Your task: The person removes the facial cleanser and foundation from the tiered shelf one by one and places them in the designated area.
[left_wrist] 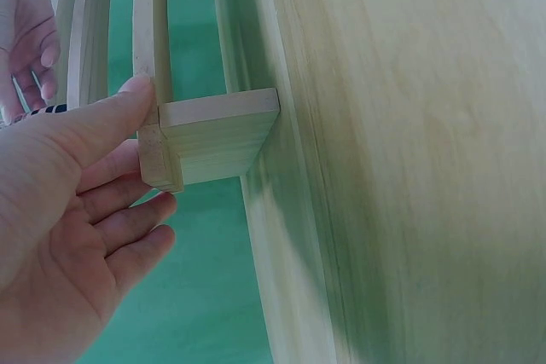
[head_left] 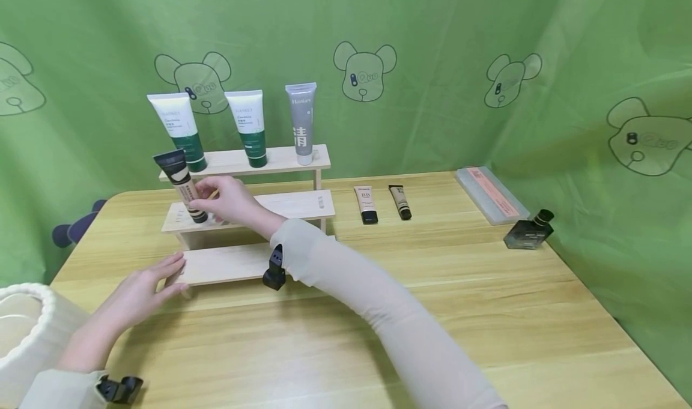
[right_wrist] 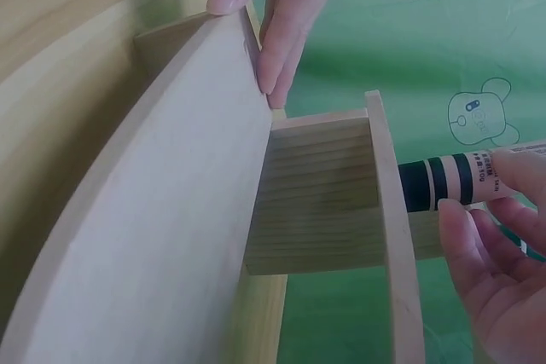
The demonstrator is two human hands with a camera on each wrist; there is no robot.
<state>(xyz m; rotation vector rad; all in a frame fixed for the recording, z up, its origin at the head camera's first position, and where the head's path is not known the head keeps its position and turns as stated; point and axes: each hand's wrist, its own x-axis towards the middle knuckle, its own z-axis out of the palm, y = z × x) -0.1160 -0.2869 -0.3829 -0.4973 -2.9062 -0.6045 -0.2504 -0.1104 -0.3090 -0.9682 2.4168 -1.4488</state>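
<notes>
A three-step wooden display rack (head_left: pixel 232 263) stands on the table. My right hand (head_left: pixel 232 202) pinches a small beige cosmetic tube (head_left: pixel 186 188) with black ends between thumb and fingers. The tube leans slightly, cap down, at the left end of the middle step. In the right wrist view its striped black cap (right_wrist: pixel 437 183) is close over that step. My left hand (head_left: pixel 146 286) grips the left end of the bottom step, its thumb (left_wrist: pixel 132 100) on one side and fingers on the other. Two white-and-green tubes (head_left: pixel 247 127) and a grey tube (head_left: pixel 303 124) stand on the top step.
Right of the rack lie a pink BB cream tube (head_left: pixel 366 205) and a small beige-and-black tube (head_left: pixel 400 202). Farther right are a flat clear box (head_left: pixel 492 196) and a dark glass bottle (head_left: pixel 528 233). A white ribbed container (head_left: pixel 48 331) stands front left. Green curtain (head_left: pixel 432 127) hangs behind.
</notes>
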